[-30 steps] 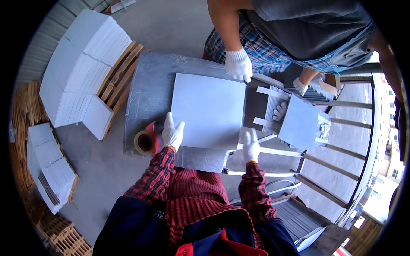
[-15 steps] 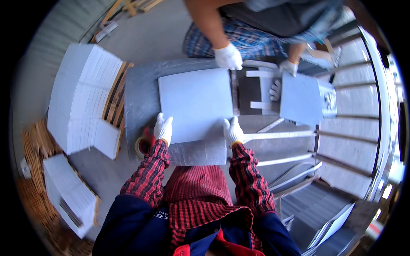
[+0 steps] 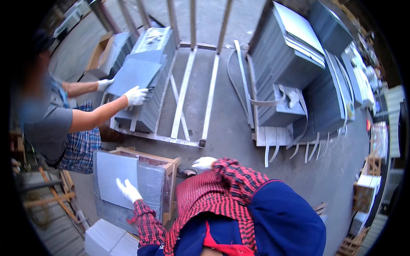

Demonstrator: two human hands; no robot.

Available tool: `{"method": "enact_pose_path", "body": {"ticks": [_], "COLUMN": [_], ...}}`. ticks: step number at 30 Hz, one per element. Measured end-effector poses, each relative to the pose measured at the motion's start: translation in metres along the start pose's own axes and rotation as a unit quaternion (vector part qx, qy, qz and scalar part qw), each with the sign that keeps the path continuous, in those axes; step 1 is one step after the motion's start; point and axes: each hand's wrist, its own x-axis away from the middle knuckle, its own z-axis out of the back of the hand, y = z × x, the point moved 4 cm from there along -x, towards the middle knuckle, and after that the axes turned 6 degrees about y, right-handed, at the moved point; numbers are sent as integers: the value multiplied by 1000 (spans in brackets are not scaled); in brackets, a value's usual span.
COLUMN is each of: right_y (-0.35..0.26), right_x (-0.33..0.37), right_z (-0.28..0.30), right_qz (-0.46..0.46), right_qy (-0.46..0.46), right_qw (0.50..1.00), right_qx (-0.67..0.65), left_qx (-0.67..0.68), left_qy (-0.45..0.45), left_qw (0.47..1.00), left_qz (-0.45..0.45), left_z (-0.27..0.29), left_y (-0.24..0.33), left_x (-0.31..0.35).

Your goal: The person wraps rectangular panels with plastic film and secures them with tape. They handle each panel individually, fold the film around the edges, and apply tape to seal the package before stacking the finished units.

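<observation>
My left hand (image 3: pixel 128 190), in a white knit glove, is over the right part of a flat pale grey panel (image 3: pixel 116 173). Its fingers are spread and grip nothing; contact with the surface is hard to judge. The panel lies on a plastic-wrapped block (image 3: pixel 150 181) with a wooden frame at its side. My right hand (image 3: pixel 204 163), gloved as well, is low in front of my red checked apron (image 3: pixel 196 187), beyond the block's right side. Its fingers are mostly hidden or blurred, so I cannot make out whether it holds anything.
A co-worker's gloved hands are at a grey panel (image 3: pixel 136 76) on a stack at the upper left. A metal rack frame (image 3: pixel 184 98) stands ahead. Grey stacks (image 3: pixel 277 64) with hanging straps fill the right. A white stack (image 3: pixel 112 241) sits at the lower left.
My view has swung to the right. Both hands have left the panel's near edges: the left is now over the panel, the right away beside my apron. The co-worker now has both hands at the stack.
</observation>
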Motion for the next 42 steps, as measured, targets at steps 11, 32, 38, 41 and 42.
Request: {"method": "enact_pose_path", "body": {"ticks": [11, 32, 38, 41, 42], "right_y": [323, 331, 347, 370, 378], "right_x": [304, 277, 252, 228, 226], "right_z": [40, 170, 308, 336, 343], "right_qz": [-290, -446, -402, -411, -413], "right_qy": [333, 512, 601, 627, 636], "right_qw": [897, 623, 554, 545, 539], "right_qx": [-1, -389, -412, -376, -367], "left_qx": [-55, 103, 116, 120, 70], "left_qy": [-639, -500, -359, -282, -315], "left_qw": [684, 372, 236, 214, 217], "left_qz": [-347, -776, -895, -927, -921], "left_z": [-218, -450, -507, -557, -574], "left_y": [247, 719, 843, 866, 872], "left_x": [263, 440, 531, 560, 566]}}
